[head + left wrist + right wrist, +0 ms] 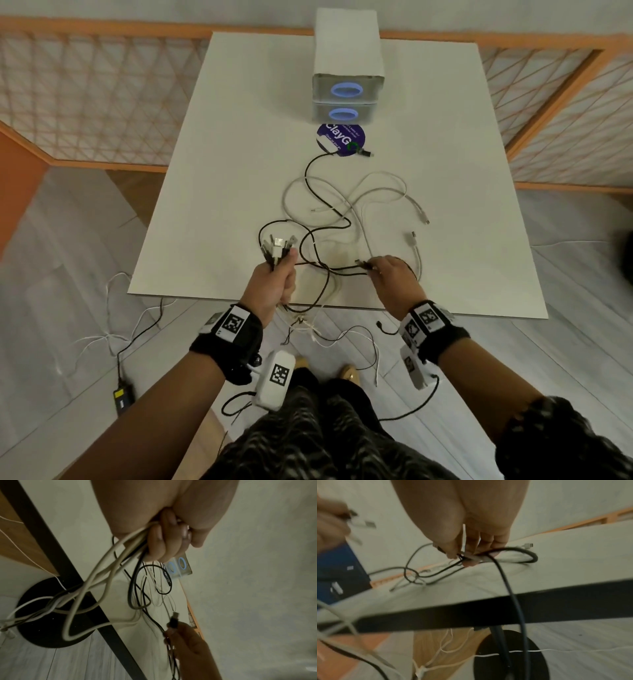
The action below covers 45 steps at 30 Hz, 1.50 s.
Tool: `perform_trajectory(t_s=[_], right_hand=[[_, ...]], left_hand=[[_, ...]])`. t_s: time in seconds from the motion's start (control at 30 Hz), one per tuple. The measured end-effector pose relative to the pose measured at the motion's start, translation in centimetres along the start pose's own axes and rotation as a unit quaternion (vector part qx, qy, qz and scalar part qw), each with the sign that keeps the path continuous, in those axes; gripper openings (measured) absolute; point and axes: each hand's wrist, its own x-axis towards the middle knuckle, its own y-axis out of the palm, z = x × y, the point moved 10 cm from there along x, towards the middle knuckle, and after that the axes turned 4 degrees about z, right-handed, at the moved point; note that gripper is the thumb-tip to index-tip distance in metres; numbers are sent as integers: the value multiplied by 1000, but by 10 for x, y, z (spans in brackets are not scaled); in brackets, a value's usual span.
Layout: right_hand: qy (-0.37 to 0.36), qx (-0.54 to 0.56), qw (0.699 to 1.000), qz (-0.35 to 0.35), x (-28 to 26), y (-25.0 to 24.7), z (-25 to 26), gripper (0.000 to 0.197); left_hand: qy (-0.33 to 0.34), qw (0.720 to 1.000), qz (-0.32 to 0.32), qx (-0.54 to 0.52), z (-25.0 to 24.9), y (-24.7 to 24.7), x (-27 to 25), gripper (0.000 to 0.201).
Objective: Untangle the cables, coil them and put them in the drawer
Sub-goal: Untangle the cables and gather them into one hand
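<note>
Cables point(342, 212), black and white ones tangled together, sprawl across the middle of the white tabletop point(212, 192), with several strands hanging over its near edge toward the floor. The left hand point(274, 284) is closed in a fist round a bundle of cable ends point(279, 248); their plugs stick up above the fist, and in the left wrist view the white and black strands run out below the curled fingers point(159, 543) and trail down past the table edge. The right hand point(394, 277) is over the near part of the tabletop, its fingers point(471, 545) pinching a black cable point(510, 588) close to its plug point(174, 620); from that grip the black strand loops on the tabletop and drops over the edge.

Further back, one black cable snakes up to a round purple sticker point(340, 138), where its connector point(364, 153) lies with a green band near it. A white cable's loose plug point(423, 216) lies off to the right side of the tangle, apart from both hands. At the far edge stands a small grey drawer unit point(347, 68) with two stacked drawers, both closed, each with a blue oval pull point(346, 90).

On the floor left of the table lies a black power adapter point(121, 399) with its own thin leads.
</note>
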Motion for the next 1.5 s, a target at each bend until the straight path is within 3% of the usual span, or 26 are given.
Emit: perform_trajectory(t_s=[0.13,0.2,0.3,0.4,0.5,0.57,0.63,0.7,0.77,0.83,0.9,0.97,1.07,1.17,1.23,1.3,1.4,1.5], right_hand=[[-3,156,979,-131,-16,-34,18,15],[3,245,962,-121,-19,-39,35,15],[-13,279,955,-101,-21,-37,64,19],[-9,332,939,-84,-20,-27,74,29],[-1,360,932,-35,-17,-19,66,25],[3,392,920,4,-16,-14,56,23],[47,389,920,-21,-17,-16,32,21],[121,318,939,-49,-20,-18,1,15],[209,255,944,13,-25,-5,-22,27],[295,281,902,144,-39,21,-25,48],[330,333,846,252,-54,41,-7,61],[330,367,820,292,-59,50,12,62],[313,418,805,281,-55,61,25,38],[292,478,803,204,-45,60,22,12],[298,489,807,145,-40,51,11,7],[308,477,812,132,-39,44,3,7],[301,435,832,167,-39,43,3,15],[270,424,849,162,-37,37,11,26]], left_hand=[[72,995,-40,59,-15,1,-4,46],[95,991,-38,85,-21,16,-7,41],[101,993,-14,60,-18,47,-4,18],[109,990,-9,90,-14,63,2,19],[90,989,-39,106,-8,55,10,22],[45,995,-66,62,3,42,17,29],[13,997,-79,-21,11,32,23,34],[-10,991,-87,-97,15,25,27,39],[-36,973,-79,-212,19,23,29,39],[-44,945,-61,-318,22,25,32,36],[-53,934,-43,-351,23,32,31,38],[-58,928,-25,-368,22,41,30,41],[-61,922,-19,-383,22,45,28,42],[-64,931,-6,-361,24,39,27,43],[-69,938,-13,-340,29,27,25,43],[-72,935,-21,-347,35,18,21,44],[-72,922,-11,-379,38,12,18,44],[-72,927,2,-368,36,7,18,45]])
